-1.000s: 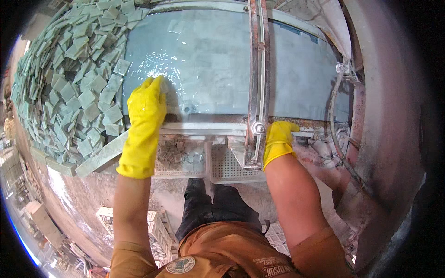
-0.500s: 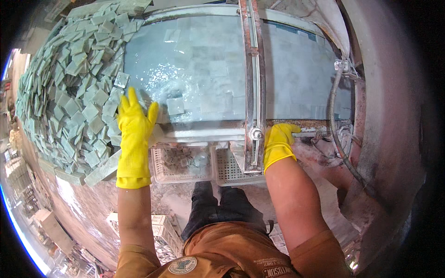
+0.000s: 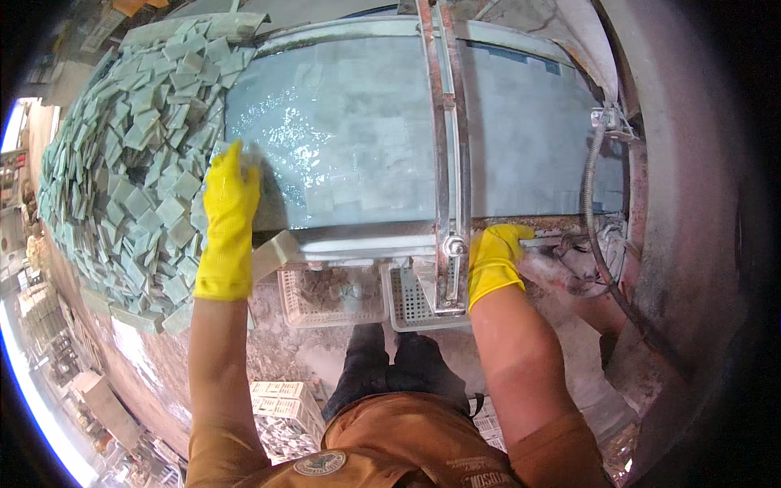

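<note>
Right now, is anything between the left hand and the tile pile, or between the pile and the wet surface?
Nothing visible: the left hand is at the right edge of the tile pile, and the pile borders the wet surface. The metal bar crosses that surface farther right.

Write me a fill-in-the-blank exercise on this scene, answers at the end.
1. The left hand and the right hand are gloved in ____.
2. In the picture, the heap of flat tiles lies to the ____ of the wet surface.
3. Directly below that surface's near edge are ____ perforated baskets.
4. The right hand is just to the ____ of the long metal bar.

Missing words: yellow; left; two; right.
</note>
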A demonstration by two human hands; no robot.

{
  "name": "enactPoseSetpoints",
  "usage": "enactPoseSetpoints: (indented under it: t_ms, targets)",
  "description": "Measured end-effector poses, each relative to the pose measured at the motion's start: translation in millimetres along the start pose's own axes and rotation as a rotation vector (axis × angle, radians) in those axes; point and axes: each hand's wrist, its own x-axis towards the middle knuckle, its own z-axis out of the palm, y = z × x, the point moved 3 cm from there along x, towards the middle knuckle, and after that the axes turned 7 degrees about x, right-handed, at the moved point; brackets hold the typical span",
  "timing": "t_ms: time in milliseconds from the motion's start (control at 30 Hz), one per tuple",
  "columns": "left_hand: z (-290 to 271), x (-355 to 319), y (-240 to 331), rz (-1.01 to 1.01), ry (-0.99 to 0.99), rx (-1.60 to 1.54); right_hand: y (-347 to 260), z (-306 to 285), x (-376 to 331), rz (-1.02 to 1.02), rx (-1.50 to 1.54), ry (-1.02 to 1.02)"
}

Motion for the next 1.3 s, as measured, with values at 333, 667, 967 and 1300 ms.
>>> enactPoseSetpoints:
  t_ms: [333,667,967,1300]
  targets:
    - [-5.8,-9.8,83.9,0.185,-0.306,-0.196,-1.3,54.7,79.0,0.053,-0.035,-0.057]
    - [29.0,74.3,37.1,0.274,0.105,-0.296,-5.0,33.3,43.2,0.010,-0.082,0.000]
    - [54.0,37.5,-9.1,0.180,-0.016,-0.147,-13.2,36.0,52.2,-0.015,-0.106,-0.033]
    - [42.8,60.9,19.4,0.277,-0.123,0.164,-11.2,35.1,48.3,-0.001,-0.065,-0.046]
